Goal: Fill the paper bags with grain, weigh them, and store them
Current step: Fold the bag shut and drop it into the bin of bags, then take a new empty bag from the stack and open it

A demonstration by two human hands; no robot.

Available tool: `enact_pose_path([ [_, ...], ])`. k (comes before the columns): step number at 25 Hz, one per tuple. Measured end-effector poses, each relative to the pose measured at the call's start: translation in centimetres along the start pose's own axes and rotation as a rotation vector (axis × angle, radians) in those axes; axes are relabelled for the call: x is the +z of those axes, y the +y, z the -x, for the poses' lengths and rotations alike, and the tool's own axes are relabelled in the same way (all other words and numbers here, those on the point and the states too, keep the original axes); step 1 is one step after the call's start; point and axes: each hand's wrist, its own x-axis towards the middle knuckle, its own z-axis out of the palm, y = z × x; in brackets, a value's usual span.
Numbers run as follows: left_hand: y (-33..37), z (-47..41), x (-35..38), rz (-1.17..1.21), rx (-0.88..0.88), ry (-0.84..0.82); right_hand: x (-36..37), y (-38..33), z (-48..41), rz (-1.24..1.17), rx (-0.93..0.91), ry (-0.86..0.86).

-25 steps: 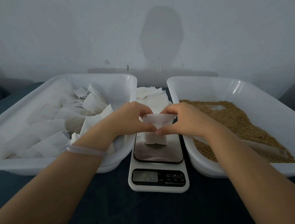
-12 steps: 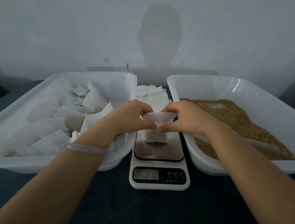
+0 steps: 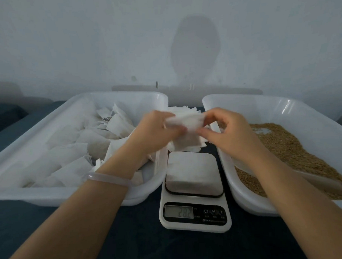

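**Lifted off the scale: grain bag now held in the air**

Raised since half a second ago, when it stood on the weighing plate, the small white paper bag (image 3: 187, 120) hangs above the far edge of the white digital kitchen scale (image 3: 196, 226), clear of its square grey platform (image 3: 193, 171). The left hand (image 3: 154, 132) pinches the bag's top from the left and the right hand (image 3: 227, 130) pinches it from the right, thumbs and forefingers closed on the paper; the bag is blurred by motion. A clear bangle (image 3: 109, 179) circles the left wrist.

At left, a large white plastic tray (image 3: 71, 194) holds a heap of filled white paper bags (image 3: 69, 153), some with strings showing. At right, a matching white plastic tray (image 3: 243, 102) holds loose golden-brown grain (image 3: 288, 143), piled towards its near right side. Between the two trays, beyond the scale, lies a fanned stack of flat white paper bags (image 3: 177, 109).

The scale's grey display (image 3: 178, 211) shows the digits 282, up from 270 in the earlier view; any decimal point cannot be made out. Beside it are a power symbol and the letters M and T. Smaller print beneath them is too small to read. All rests on a dark blue tabletop (image 3: 131, 238) before a pale wall.
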Motion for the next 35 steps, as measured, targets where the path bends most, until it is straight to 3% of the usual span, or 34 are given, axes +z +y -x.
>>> enact_pose_path([
  [2, -0.3, -0.5, -1.3, 0.15, -0.07, 0.348, -0.1, 0.2, -0.2, -0.017, 0.025, 0.104],
  [4, -1.2, -0.7, -2.4, -0.042, -0.186, 0.519, -0.1, 0.5, -0.2, 0.0, 0.035, 0.114],
  [6, -2.5, -0.6, -3.0, -0.276, -0.36, 0.382, 0.1, 0.8, -0.2, 0.026, 0.026, 0.08],
  [10, -3.4, 0.1, -2.4, -0.284, -0.677, -0.091, 0.2, 1.1, -0.4, 0.051, 0.018, 0.062],
  [12, -3.1, 0.5, -2.6, -0.236, -0.786, -0.202, 0.1, 1.2, -0.4, 0.058, 0.019, 0.066],
  [15, -2.8, 0.8, -2.9, -0.234, -0.867, -0.207, 0.1, 1.2, -0.3, 0.064, 0.011, 0.061],
  [17, -3.0, 0.7, -2.9, -0.416, -0.807, -0.112, 0.2, 1.1, -0.4, 0.056, 0.01, 0.062],
  [19, -2.7, 0.6, -2.8, -0.641, -0.644, 0.093, 0.3, 1.1, -0.5, 0.049, 0.01, 0.059],
  [21, -2.1, 0.1, -2.0, -0.623, -0.348, 0.209, 0.2, 1.0, -0.4, 0.046, 0.019, 0.047],
  [23, -1.7, -0.4, -0.6, -0.48, -0.149, 0.094, 0.2, 0.7, -0.2, 0.03, 0.037, 0.033],
  [25, -1.8, -0.6, 0.4, -0.433, -0.127, -0.046, 0.3, 0.0, -0.2, 0.046, 0.061, -0.021],
  [31, -2.6, -0.7, 0.9, -0.478, -0.066, 0.041, 3.4, -1.4, -5.0, 0.665, 0.173, -0.487],
  [35, -2.3, -0.7, 1.1, -0.52, -0.084, -0.002, 7.3, 1.0, -10.6, 0.912, 0.414, -0.621],
])
